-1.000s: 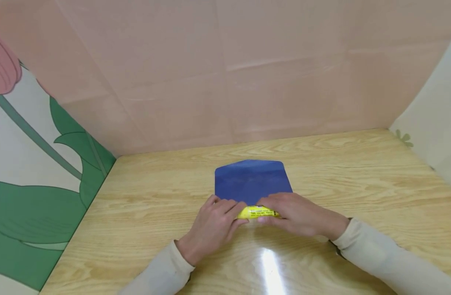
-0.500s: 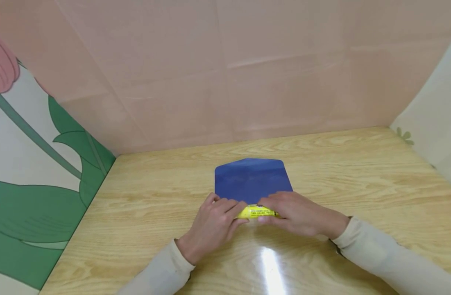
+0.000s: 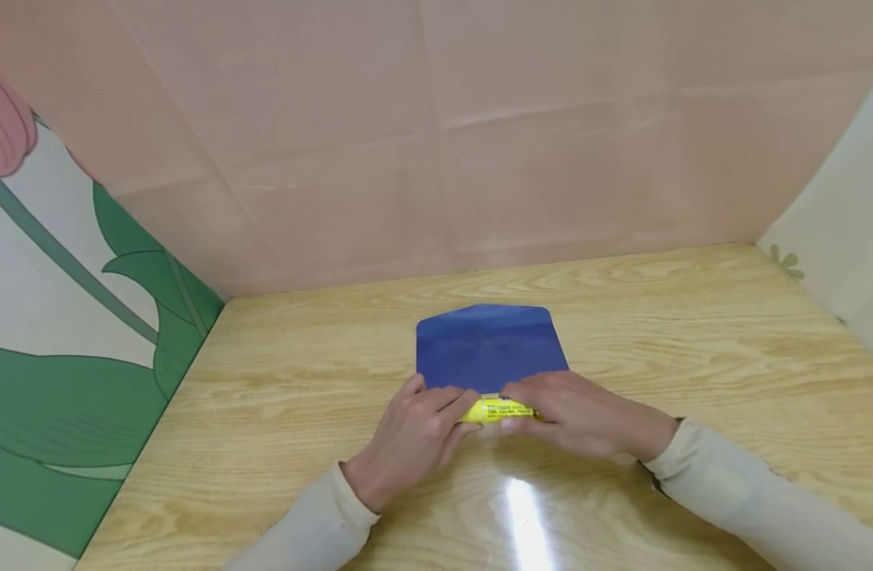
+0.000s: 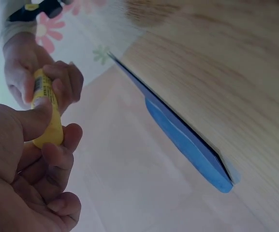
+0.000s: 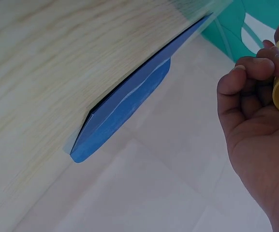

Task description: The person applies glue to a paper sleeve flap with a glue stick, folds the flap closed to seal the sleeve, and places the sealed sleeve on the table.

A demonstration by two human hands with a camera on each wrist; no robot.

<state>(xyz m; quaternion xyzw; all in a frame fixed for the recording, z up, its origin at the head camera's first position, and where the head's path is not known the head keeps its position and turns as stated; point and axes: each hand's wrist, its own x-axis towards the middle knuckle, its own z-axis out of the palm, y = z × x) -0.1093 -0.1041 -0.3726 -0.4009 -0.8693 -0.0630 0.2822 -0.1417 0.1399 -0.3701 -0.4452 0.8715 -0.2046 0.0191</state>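
On my head feed, a yellow tube (image 3: 499,410) with dark printing runs crosswise between two hands, around 5 o'clock from the middle of the view. I have the left hand (image 3: 416,432) at its 8 o'clock, pinching one end between thumb and fingers, and the right hand (image 3: 582,416) at its 3 o'clock, fingers curled round the other end. My right wrist feed shows that end's round yellow face by the palm. Both wrist views show me the tube apart from the blue envelope (image 3: 486,349), which lies on the wood-grain table (image 3: 279,412) at the tube's 12 o'clock; from the head, the hands cover its near edge. A bright glare streak (image 3: 527,523) falls at the tube's 6 o'clock. Farther off I see a pinkish sheet (image 3: 422,159) at 12, a leaf-printed panel (image 3: 65,404) at 9, and a pale panel (image 3: 846,214) at 2. Light sleeves (image 3: 750,488) cover both forearms.
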